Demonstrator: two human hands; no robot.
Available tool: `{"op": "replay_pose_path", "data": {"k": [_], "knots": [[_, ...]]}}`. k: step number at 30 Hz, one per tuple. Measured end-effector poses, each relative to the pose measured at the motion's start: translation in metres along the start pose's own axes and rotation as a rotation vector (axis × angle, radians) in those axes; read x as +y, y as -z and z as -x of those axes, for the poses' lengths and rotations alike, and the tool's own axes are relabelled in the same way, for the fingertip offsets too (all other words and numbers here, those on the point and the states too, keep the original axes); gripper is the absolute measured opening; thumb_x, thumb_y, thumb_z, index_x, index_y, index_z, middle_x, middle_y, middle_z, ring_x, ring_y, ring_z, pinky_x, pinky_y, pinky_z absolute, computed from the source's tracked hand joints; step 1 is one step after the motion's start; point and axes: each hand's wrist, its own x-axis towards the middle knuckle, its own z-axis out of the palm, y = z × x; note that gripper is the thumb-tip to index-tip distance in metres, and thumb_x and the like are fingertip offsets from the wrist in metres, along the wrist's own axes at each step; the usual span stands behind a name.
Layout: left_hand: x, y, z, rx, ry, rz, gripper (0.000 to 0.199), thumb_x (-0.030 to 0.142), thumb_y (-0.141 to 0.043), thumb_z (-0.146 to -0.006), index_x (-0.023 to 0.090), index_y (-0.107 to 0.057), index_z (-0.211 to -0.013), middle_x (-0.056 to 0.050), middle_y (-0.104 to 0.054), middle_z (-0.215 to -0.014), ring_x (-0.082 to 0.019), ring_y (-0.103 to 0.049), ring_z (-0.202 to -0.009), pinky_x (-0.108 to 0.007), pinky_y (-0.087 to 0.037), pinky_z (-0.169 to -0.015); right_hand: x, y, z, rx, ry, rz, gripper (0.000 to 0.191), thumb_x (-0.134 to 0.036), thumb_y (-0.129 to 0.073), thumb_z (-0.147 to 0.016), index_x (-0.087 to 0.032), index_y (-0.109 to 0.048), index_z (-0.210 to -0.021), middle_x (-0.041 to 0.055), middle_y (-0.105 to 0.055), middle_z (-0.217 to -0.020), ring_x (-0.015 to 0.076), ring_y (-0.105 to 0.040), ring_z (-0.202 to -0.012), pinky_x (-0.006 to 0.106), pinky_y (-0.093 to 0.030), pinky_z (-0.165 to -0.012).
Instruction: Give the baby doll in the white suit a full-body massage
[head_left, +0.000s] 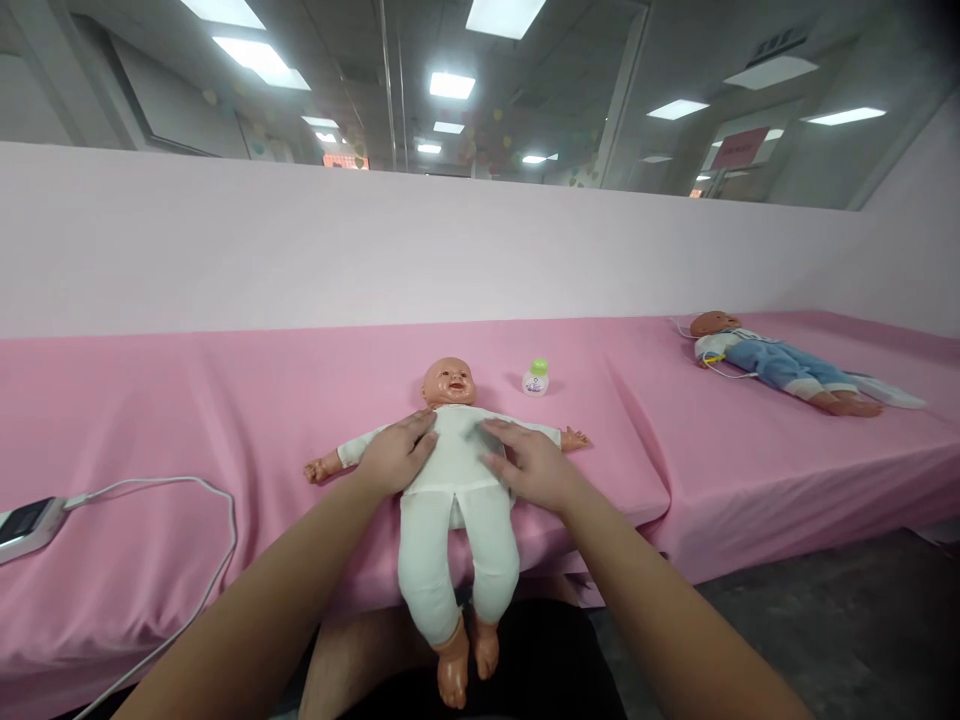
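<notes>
A baby doll (457, 460) with a white cloth body lies face up on the pink sheet (285, 400), its head away from me and its feet hanging past the front edge. My left hand (399, 452) rests flat along the doll's side near its shoulder, fingers extended. On the other side of the chest, my right hand (529, 462) has its fingers spread, slightly blurred, and touches or hovers just over the cloth; I cannot tell which. Neither hand grasps anything. Beyond the doll's outstretched arm stands a small clear bottle (535, 381) with a green cap.
A second doll (780, 360) in blue trousers, with thin tubing about it, lies at the far right. On the left, a white handheld device (30, 530) trails a white cable (232, 530) over the sheet's edge. A low white wall (375, 250) with glass above runs behind.
</notes>
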Motion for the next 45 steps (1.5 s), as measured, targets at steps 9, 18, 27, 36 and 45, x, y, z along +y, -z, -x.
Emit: {"op": "replay_pose_path", "data": {"k": [9,18,27,36,45], "knots": [[0.003,0.0,0.001,0.01,-0.012,0.006,0.065,0.051,-0.034,-0.105,0.01,-0.053,-0.152,-0.012,-0.052,-0.157,-0.026,-0.047,-0.148,-0.042,-0.035,-0.126,-0.053,-0.007,0.017,-0.321,0.276,-0.098,0.055,-0.049,-0.061,-0.1,-0.029,-0.055,-0.151,0.0065,-0.055,-0.155,0.0267,-0.048,-0.147,0.051,-0.029,-0.129],[-0.003,-0.003,0.003,0.005,-0.012,0.032,0.066,0.055,-0.035,-0.104,0.014,-0.054,-0.152,-0.011,-0.05,-0.158,-0.026,-0.046,-0.149,-0.045,-0.033,-0.127,0.004,-0.013,-0.041,-0.313,0.013,0.107,0.083,-0.071,-0.051,-0.097,-0.019,-0.039,-0.162,0.0111,-0.032,-0.168,0.0303,-0.029,-0.158,0.05,-0.024,-0.13],[0.003,0.006,0.007,-0.017,0.018,-0.018,0.066,0.055,-0.034,-0.105,0.014,-0.053,-0.153,-0.009,-0.049,-0.16,-0.027,-0.044,-0.15,-0.044,-0.032,-0.128,0.023,-0.011,-0.036,-0.197,-0.211,0.188,0.075,-0.069,-0.037,-0.103,-0.02,-0.045,-0.158,0.0096,-0.047,-0.16,0.0323,-0.041,-0.151,0.049,-0.029,-0.127],[0.056,0.029,0.069,-0.127,-0.153,0.081,0.054,0.046,-0.04,-0.107,0.025,-0.05,-0.156,-0.003,-0.047,-0.161,-0.025,-0.041,-0.152,-0.047,-0.032,-0.128,0.021,-0.008,-0.036,-0.171,-0.184,0.152,0.069,-0.068,-0.041,-0.102,-0.026,-0.048,-0.157,0.0071,-0.052,-0.157,0.0315,-0.047,-0.147,0.046,-0.034,-0.123],[0.041,0.026,0.024,-0.215,-0.168,0.095,0.057,0.051,-0.04,-0.106,0.022,-0.052,-0.154,-0.003,-0.047,-0.161,-0.025,-0.038,-0.154,-0.048,-0.028,-0.13,0.023,-0.01,-0.037,-0.183,-0.208,0.178,0.073,-0.066,-0.044,-0.101,-0.021,-0.044,-0.159,0.0092,-0.049,-0.159,0.0323,-0.045,-0.149,0.048,-0.034,-0.124]]}}
